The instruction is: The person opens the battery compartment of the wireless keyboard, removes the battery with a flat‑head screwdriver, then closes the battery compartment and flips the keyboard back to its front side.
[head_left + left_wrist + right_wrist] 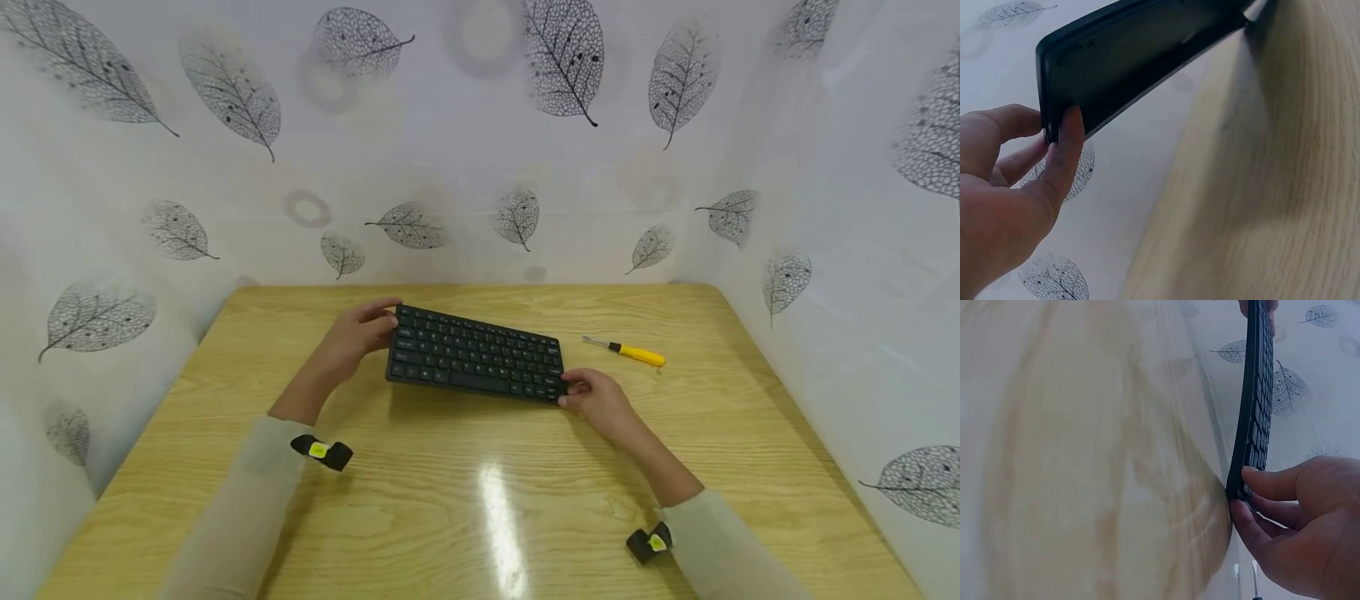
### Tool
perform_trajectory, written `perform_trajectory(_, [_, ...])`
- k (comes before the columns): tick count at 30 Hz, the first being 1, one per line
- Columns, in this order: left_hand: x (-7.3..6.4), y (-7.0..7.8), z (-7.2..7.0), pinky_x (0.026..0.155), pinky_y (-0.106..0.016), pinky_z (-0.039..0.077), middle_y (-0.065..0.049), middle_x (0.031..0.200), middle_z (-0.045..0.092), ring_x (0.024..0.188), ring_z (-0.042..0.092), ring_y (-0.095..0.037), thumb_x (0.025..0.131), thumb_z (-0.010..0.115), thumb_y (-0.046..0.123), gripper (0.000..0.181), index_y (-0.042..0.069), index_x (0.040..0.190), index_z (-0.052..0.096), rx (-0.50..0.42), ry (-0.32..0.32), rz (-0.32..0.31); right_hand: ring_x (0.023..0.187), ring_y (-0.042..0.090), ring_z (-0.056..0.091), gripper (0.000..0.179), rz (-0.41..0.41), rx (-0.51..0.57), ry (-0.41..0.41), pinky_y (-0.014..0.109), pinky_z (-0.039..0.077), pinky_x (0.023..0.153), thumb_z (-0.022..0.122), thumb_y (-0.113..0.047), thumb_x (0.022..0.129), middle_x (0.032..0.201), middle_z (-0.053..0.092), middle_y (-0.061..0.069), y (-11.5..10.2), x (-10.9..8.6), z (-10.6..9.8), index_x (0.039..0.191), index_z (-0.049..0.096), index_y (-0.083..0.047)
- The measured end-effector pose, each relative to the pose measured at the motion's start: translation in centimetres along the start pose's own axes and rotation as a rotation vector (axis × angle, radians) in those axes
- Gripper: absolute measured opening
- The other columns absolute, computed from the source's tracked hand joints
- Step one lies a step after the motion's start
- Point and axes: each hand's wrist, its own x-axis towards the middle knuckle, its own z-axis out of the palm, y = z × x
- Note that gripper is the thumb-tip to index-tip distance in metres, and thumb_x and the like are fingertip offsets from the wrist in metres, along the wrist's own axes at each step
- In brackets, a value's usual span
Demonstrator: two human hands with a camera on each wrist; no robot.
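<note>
Both hands hold a black keyboard [476,357], its keys facing the head camera. The left hand [360,337] pinches it at its far left corner; the left wrist view shows the dark underside [1122,62] raised above the table, with a finger pressed against it. At the near right corner, the right hand [600,404] grips the edge between thumb and fingers. In the right wrist view the keyboard [1255,406] appears edge-on, the right hand [1310,519] pinching its near end. The keyboard tilts, its left end higher than its right.
To the right of the keyboard lies a screwdriver [637,354] with a yellow handle, on the wooden table [420,500]. A white curtain [450,167] printed with grey leaves surrounds the table's back and sides. Each wrist wears a black strap [322,450].
</note>
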Motion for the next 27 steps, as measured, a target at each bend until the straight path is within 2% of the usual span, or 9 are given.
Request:
perform_trajectory(6, [-0.6,2.0,0.2,0.087,-0.026,0.057,-0.002,0.110,0.060,0.092,0.067,-0.009,0.104,0.055,0.015,0.046,0.005,0.148,0.049,-0.045,0.011,0.043,0.102,0.023,0.062,0.041,-0.004,0.035,-0.023,0.031,0.052,0.080,0.069,-0.008,0.095,0.115,0.067,0.014,-0.5,-0.1,0.6,0.135,0.060,-0.001])
perform_trajectory(16, [-1.3,5.1,0.5,0.089,-0.025,0.056,-0.003,0.111,0.060,0.098,0.066,-0.012,0.104,0.057,0.023,0.047,0.006,0.147,0.050,-0.002,-0.010,0.111,0.106,0.025,0.063,0.043,-0.034,0.081,-0.052,0.034,0.055,0.084,0.069,-0.009,0.095,0.118,0.067,0.016,-0.8,-0.2,1.8,0.136,0.060,0.001])
perform_trajectory(22, [-1.8,7.0,0.8,0.089,-0.025,0.056,-0.005,0.113,0.060,0.100,0.066,-0.015,0.103,0.060,0.025,0.046,0.007,0.145,0.053,0.010,-0.001,0.146,0.109,0.026,0.063,0.042,-0.057,0.107,-0.067,0.036,0.056,0.086,0.070,-0.011,0.095,0.121,0.066,0.016,-1.2,-0.2,2.8,0.135,0.061,-0.002])
perform_trajectory(27, [-1.9,8.5,1.4,0.089,-0.025,0.056,-0.008,0.119,0.060,0.101,0.067,-0.017,0.102,0.061,0.025,0.045,0.007,0.143,0.055,0.008,0.006,0.167,0.106,0.025,0.065,0.040,-0.073,0.134,-0.070,0.037,0.057,0.085,0.071,-0.009,0.094,0.117,0.068,0.016,-1.8,-0.2,3.6,0.132,0.063,-0.001])
